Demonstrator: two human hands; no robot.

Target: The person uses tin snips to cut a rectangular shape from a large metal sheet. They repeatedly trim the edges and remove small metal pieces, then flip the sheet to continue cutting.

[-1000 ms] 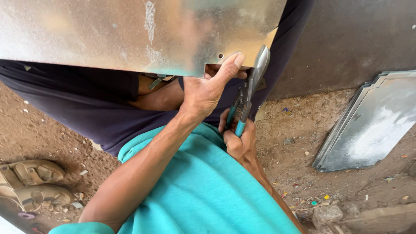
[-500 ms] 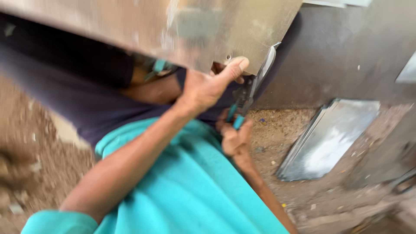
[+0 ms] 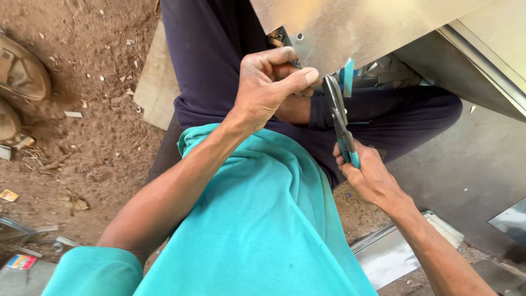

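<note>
Upper centre of the frame: left hand [image 3: 268,87] pinches the metal sheet's [image 3: 350,27] edge — thin, stiff, likely sharp. Right hand [image 3: 370,178] is closed round the snips' [image 3: 339,120] teal handles — the safest grip.

This looks like a rough outdoor sheet-metal workshop, worked at ground level. Above the left hand's fingers [image 3: 285,74] hangs a cut galvanised sheet [image 3: 356,27], the right hand's fingers [image 3: 350,170] wrap metal snips [image 3: 337,118], and more sheets [image 3: 394,257] lie below. Left of both is bare dirt ground [image 3: 93,137] with scraps, probably offcuts.
</note>
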